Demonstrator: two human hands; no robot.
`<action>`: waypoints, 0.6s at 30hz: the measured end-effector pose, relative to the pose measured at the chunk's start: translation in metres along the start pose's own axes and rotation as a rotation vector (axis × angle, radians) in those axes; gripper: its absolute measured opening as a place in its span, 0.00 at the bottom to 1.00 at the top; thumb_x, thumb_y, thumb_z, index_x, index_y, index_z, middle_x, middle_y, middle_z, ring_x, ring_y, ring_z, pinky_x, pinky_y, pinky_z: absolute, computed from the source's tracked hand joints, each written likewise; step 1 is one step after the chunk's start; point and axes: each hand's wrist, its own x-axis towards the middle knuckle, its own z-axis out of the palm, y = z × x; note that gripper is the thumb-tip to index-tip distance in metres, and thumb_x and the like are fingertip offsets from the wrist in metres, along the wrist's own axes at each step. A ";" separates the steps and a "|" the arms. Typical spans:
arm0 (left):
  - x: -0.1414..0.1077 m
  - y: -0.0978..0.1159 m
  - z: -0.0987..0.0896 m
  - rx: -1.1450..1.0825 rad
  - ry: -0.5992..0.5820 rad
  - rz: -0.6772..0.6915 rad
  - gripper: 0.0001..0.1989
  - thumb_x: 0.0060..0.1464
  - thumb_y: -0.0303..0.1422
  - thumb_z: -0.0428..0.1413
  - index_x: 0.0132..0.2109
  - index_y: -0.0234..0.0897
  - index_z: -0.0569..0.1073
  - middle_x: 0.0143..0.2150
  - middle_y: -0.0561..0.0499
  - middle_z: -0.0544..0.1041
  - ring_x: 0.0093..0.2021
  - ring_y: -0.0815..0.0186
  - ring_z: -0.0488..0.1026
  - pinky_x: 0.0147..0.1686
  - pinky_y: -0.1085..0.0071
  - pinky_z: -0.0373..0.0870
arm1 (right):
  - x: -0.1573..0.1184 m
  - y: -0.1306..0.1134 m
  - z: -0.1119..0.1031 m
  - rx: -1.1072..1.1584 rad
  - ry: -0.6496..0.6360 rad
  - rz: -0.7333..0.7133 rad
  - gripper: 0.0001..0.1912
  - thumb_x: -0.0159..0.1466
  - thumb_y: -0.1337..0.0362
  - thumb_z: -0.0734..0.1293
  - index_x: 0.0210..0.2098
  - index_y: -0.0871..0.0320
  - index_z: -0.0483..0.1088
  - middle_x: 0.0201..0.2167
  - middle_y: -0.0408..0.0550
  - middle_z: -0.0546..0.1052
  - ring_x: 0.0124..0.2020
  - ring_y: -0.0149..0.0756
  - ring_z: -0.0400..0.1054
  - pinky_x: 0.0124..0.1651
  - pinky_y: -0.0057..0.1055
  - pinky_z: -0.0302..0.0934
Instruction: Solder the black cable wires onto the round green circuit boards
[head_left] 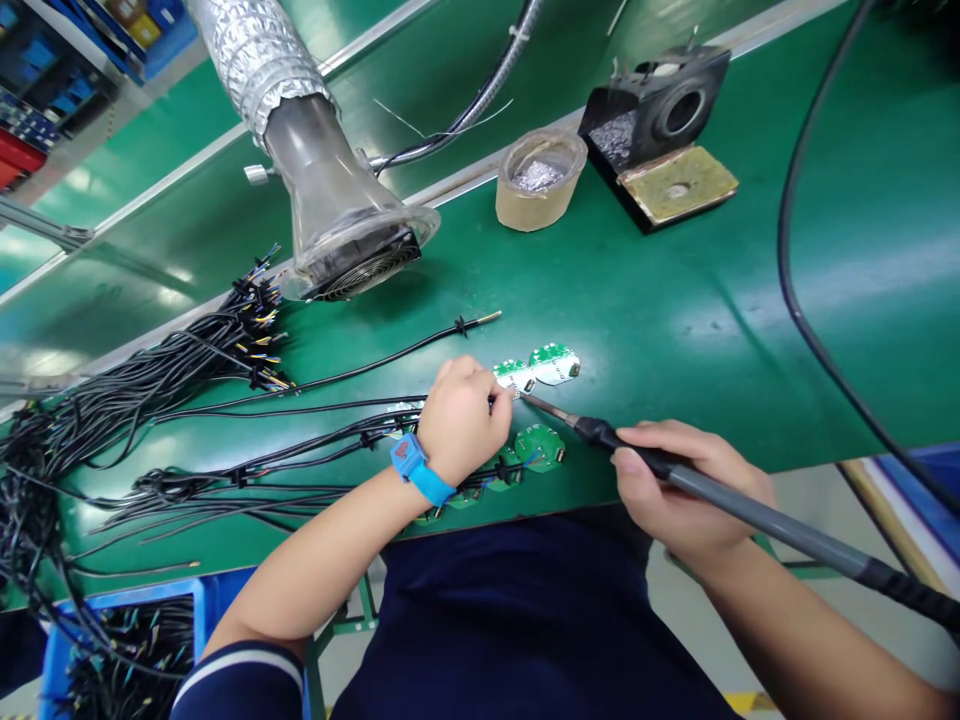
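Observation:
My right hand [686,490] is closed around the grey handle of a soldering iron [780,525]. The iron's tip points left and meets the lower edge of a strip of small round green-and-white circuit boards [555,364]. Over the left part of that strip, my left hand [463,420], with a blue wrist strap [420,468], is closed in a pinch. A black cable [360,404] runs into its fingers; the cable's end is mostly hidden. Just below, more green circuit boards [540,447] with cables on them lie partly under my left wrist.
A fume extractor nozzle [322,190] hangs above the green bench. Behind stand a tape roll with solder scraps [536,205] and an iron stand with a sponge [679,188]. Bundled cables [172,365] lie left; a blue bin [199,620] sits below. A black cord [787,250] arcs at right.

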 end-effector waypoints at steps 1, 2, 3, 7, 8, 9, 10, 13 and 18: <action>0.000 0.000 0.000 -0.001 0.004 -0.001 0.10 0.54 0.29 0.56 0.25 0.34 0.68 0.28 0.50 0.68 0.33 0.64 0.65 0.37 0.66 0.65 | 0.001 -0.001 0.000 0.000 -0.004 -0.005 0.10 0.55 0.68 0.67 0.38 0.53 0.71 0.26 0.43 0.73 0.23 0.31 0.68 0.23 0.27 0.63; -0.001 0.000 0.001 0.000 0.006 -0.002 0.10 0.54 0.30 0.55 0.25 0.35 0.68 0.28 0.50 0.67 0.33 0.64 0.65 0.37 0.66 0.65 | 0.001 -0.002 0.000 -0.002 -0.010 -0.010 0.10 0.55 0.68 0.67 0.38 0.53 0.70 0.26 0.43 0.73 0.23 0.31 0.68 0.23 0.27 0.64; -0.001 0.000 0.001 0.003 0.008 -0.004 0.10 0.54 0.30 0.55 0.25 0.35 0.68 0.28 0.50 0.67 0.33 0.64 0.65 0.37 0.65 0.65 | 0.002 -0.003 -0.001 -0.007 -0.014 -0.018 0.10 0.55 0.67 0.67 0.38 0.53 0.70 0.26 0.43 0.73 0.24 0.31 0.68 0.23 0.27 0.64; -0.001 0.000 0.002 0.020 0.021 -0.002 0.11 0.55 0.31 0.54 0.25 0.35 0.68 0.28 0.50 0.67 0.33 0.64 0.65 0.37 0.65 0.64 | 0.007 -0.008 -0.001 -0.044 -0.037 -0.056 0.05 0.57 0.67 0.65 0.35 0.55 0.69 0.25 0.44 0.73 0.23 0.30 0.68 0.24 0.26 0.64; 0.000 0.000 0.002 0.024 0.023 0.000 0.11 0.55 0.31 0.54 0.25 0.35 0.68 0.28 0.50 0.67 0.33 0.64 0.65 0.37 0.65 0.64 | 0.008 -0.009 -0.001 -0.047 -0.041 -0.063 0.05 0.57 0.66 0.65 0.34 0.55 0.69 0.25 0.44 0.73 0.23 0.30 0.68 0.23 0.26 0.63; 0.000 0.000 0.002 0.028 0.025 0.003 0.11 0.55 0.31 0.54 0.25 0.35 0.68 0.28 0.50 0.67 0.32 0.64 0.64 0.37 0.65 0.64 | 0.009 -0.009 -0.001 -0.048 -0.044 -0.064 0.05 0.57 0.67 0.65 0.34 0.55 0.69 0.25 0.44 0.72 0.23 0.30 0.68 0.23 0.26 0.63; 0.000 0.000 0.002 0.031 0.025 0.006 0.11 0.55 0.31 0.54 0.25 0.35 0.68 0.28 0.50 0.67 0.32 0.64 0.64 0.37 0.65 0.64 | 0.010 -0.010 -0.001 -0.048 -0.046 -0.062 0.05 0.56 0.67 0.65 0.34 0.55 0.69 0.24 0.44 0.72 0.22 0.30 0.68 0.23 0.26 0.63; 0.000 0.000 0.002 0.040 0.019 0.011 0.11 0.55 0.30 0.54 0.25 0.35 0.67 0.27 0.50 0.67 0.32 0.64 0.64 0.36 0.65 0.64 | 0.012 -0.012 -0.001 -0.045 -0.058 -0.057 0.06 0.56 0.67 0.65 0.34 0.54 0.69 0.24 0.43 0.73 0.22 0.30 0.68 0.22 0.27 0.63; 0.000 0.000 0.003 0.045 0.016 0.021 0.11 0.55 0.30 0.54 0.25 0.35 0.66 0.27 0.50 0.67 0.32 0.64 0.64 0.37 0.65 0.64 | 0.009 -0.009 -0.002 -0.007 -0.024 -0.066 0.08 0.55 0.68 0.65 0.36 0.55 0.69 0.24 0.43 0.72 0.23 0.31 0.68 0.23 0.27 0.63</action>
